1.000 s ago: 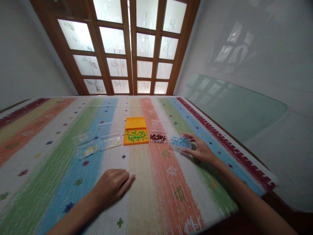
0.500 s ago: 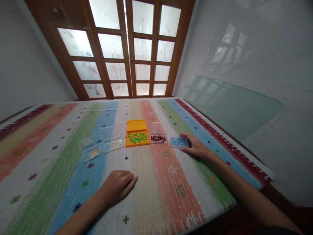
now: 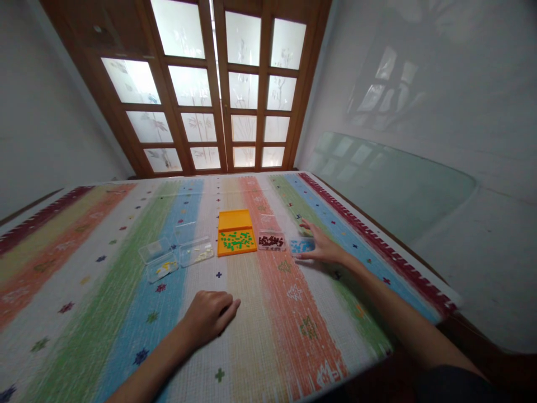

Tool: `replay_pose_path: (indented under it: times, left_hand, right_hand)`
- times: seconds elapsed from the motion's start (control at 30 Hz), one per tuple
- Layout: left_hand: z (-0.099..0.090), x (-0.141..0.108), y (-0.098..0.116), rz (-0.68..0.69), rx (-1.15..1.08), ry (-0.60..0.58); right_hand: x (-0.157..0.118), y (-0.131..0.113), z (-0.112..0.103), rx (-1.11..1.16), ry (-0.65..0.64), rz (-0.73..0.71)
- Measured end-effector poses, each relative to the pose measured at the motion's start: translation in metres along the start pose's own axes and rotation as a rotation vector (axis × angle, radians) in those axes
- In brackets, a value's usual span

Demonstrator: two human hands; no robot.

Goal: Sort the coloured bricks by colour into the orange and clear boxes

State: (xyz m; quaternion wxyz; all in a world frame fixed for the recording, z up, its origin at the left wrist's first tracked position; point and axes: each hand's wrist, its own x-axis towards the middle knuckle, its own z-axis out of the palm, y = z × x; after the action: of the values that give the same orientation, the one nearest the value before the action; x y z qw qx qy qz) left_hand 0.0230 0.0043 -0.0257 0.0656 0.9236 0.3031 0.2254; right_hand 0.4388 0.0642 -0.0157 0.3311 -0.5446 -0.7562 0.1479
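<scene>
My right hand (image 3: 323, 246) reaches around a small clear plastic box of blue pieces (image 3: 301, 246), the rightmost in the row. Its fingers are spread, with the index finger raised beyond the box's far side and the thumb along the near side. The palm covers the box's right end. On the striped cloth, nearer to me, rests my left hand (image 3: 213, 314), fingers curled under and thumb lying forward; nothing shows in it. An open orange case (image 3: 237, 253) of green pieces stands in the middle, with a clear box of dark red pieces (image 3: 272, 242) on its right.
Left of the orange case lie two open clear boxes, one with pale pieces (image 3: 203, 253) and one with yellow pieces (image 3: 166, 268). A striped patterned cloth (image 3: 251, 347) covers the table. A wall (image 3: 419, 140) runs along the right, and wooden glazed doors (image 3: 224, 134) stand behind.
My right hand has slid left over the box of blue pieces, and its fingers have spread apart. My left hand stays in place on the cloth. The view has tilted slightly.
</scene>
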Motion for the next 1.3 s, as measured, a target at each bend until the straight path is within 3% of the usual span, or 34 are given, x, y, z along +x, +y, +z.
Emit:
replay_pose_path:
  times: [0.27,0.53,0.8,1.1,1.3]
  left_hand:
    - [-0.001,0.002,0.001,-0.082,-0.036,-0.008]
    - [0.002,0.001,0.000,-0.114,-0.041,0.011]
    - [0.004,0.001,-0.002,-0.119,-0.072,0.020]
    - [0.001,0.001,0.000,-0.165,-0.162,0.030]
    - [-0.010,0.014,-0.004,-0.264,-0.260,0.137]
  right_hand:
    - [0.039,-0.030,0.024,0.116,-0.146,0.097]
    - [0.052,-0.030,0.043,0.355,-0.138,0.160]
    - [0.057,-0.036,0.048,0.370,-0.145,0.164]
    - [0.046,-0.045,0.028,0.325,-0.033,0.061]
    - [0.037,-0.077,0.001,0.416,-0.042,-0.167]
